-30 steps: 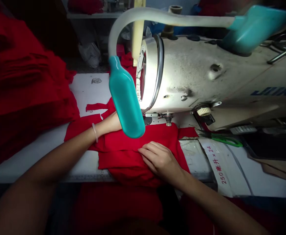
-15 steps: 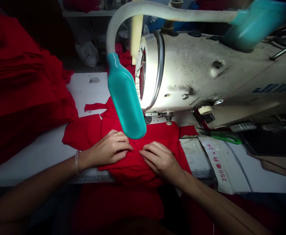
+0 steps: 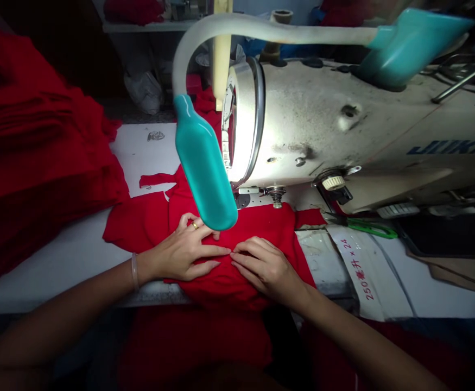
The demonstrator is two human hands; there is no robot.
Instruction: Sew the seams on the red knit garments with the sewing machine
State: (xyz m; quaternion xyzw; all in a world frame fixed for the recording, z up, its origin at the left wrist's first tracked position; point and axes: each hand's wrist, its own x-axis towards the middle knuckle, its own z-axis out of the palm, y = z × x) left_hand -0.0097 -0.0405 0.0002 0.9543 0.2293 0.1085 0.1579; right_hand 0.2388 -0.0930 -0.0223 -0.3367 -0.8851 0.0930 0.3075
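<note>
A: What was the room like?

B: Dim. At the left of the frame a big pile of red cloth (image 3: 37, 157) stood by a white table (image 3: 135, 157). A shelf (image 3: 147, 26) crossed the upper left, with a white bag (image 3: 144, 92) below it. A teal lamp (image 3: 207, 168) hung at the centre, and a sewing machine (image 3: 310, 114) filled the upper right.

A: How many of each?

B: One bracelet (image 3: 134, 271) and one ring (image 3: 195, 225), both worn on the left side; two hands; one lamp; one machine; one pair of green-handled scissors (image 3: 371, 227) and one printed plastic sheet (image 3: 367, 279) at the right.

A: And the hands?

B: Both lay on the red fabric (image 3: 261, 225), spread on the table at the centre of the frame. The left hand (image 3: 190, 250) was open, fingers apart, its forefinger almost meeting the other's fingertips. The right hand (image 3: 264, 266) was half curled, fingertips down; I couldn't tell whether it pinched the fabric.

A: Anything different from half a second earlier?

B: The left fingers had been bunched together; now they were fanned out. The right hand had hardly moved.
</note>
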